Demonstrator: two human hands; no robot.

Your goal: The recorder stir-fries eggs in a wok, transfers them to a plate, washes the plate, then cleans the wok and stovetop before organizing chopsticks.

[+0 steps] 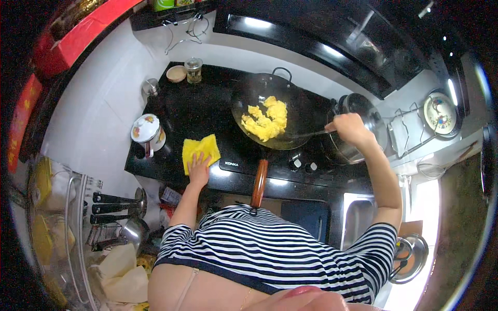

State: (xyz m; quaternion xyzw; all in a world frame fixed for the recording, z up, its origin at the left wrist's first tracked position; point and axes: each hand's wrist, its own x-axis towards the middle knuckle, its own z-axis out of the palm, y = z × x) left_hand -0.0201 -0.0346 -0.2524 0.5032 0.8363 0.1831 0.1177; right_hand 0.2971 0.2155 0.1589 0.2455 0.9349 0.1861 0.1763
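Note:
My left hand point(199, 169) lies with its fingers spread on a yellow cloth point(202, 149) on the black countertop, left of the wok. My right hand point(352, 127) is closed around the handle of a cooking utensil point(309, 134), whose far end reaches down into the wok; its head cannot be made out. Yellow scrambled eggs point(272, 118) lie in the dark wok point(245, 89), which sits on the stove. The wok's wooden handle point(260, 182) points towards my body.
A floral enamel mug point(155, 136) with a lid stands at the left. Behind it are a small bowl point(176, 74) and a glass jar point(193, 72). A lidded pot point(363, 116) stands beside the wok, under my right forearm. Stove knobs point(296, 164) face me; a sink point(358, 217) is at the lower right.

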